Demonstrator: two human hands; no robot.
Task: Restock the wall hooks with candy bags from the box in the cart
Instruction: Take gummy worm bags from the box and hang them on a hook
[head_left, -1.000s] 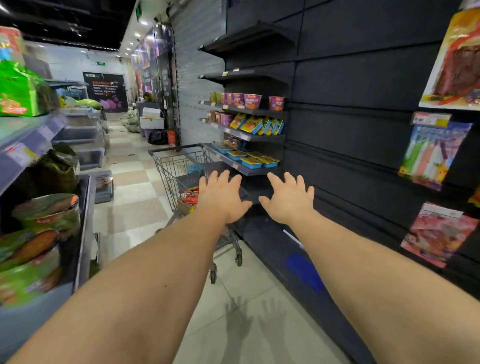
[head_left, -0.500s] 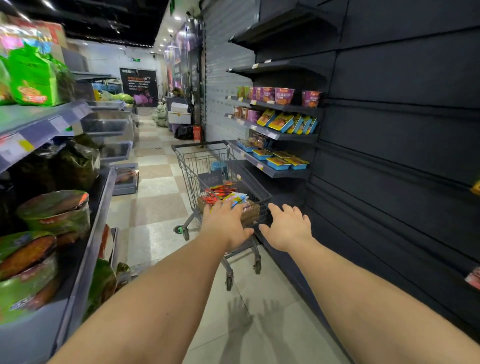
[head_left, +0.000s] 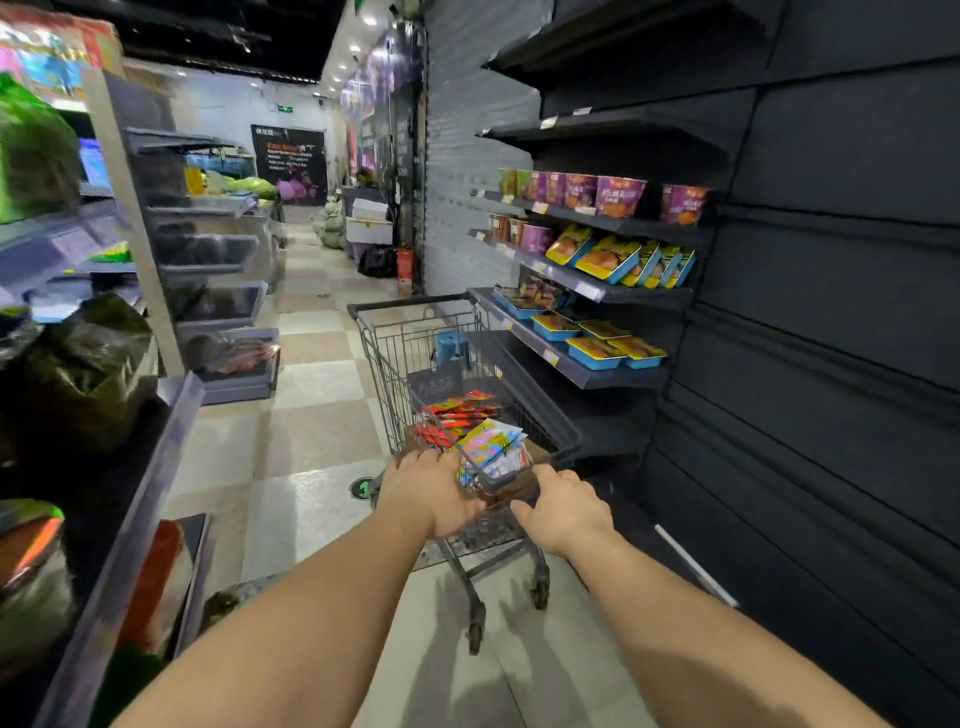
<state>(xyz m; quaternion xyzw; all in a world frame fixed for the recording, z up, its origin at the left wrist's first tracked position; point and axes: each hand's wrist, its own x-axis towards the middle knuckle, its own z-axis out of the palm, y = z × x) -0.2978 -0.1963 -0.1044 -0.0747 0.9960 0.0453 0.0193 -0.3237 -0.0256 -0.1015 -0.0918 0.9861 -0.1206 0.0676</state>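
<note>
Glossy candy bags (head_left: 491, 447), red and orange behind and pastel pink, yellow and blue in front, lie heaped in a brown box (head_left: 524, 480) inside the wire cart (head_left: 415, 343). The left hand (head_left: 431, 491) and right hand (head_left: 563, 506) reach to the box's near end; whether their fingers are apart or clamped on it, I cannot tell.

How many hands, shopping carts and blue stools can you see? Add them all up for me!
Hands: 2, the left hand and the right hand
Shopping cart: 1
Blue stool: 1
Total: 4
</note>
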